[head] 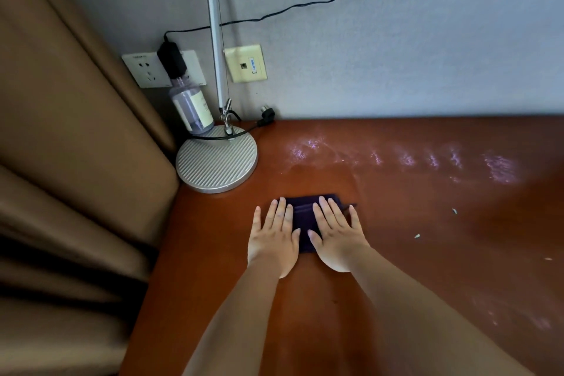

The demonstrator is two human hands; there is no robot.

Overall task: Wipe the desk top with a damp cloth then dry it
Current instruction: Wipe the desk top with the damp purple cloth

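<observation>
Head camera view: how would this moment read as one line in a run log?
stage: wiping | left hand: flat on dark cloth | right hand: flat on cloth | desk top: wet streaks behind cloth, crumbs at right

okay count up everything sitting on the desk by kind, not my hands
Cloth: 1
Lamp base: 1
Bottle: 1
Loose plug: 1
Small pale scraps: 3
Total: 7

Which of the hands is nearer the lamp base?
Left. The left hand lies flat on the cloth's left part, just below the lamp base; the right hand presses its right part, farther away.
</observation>
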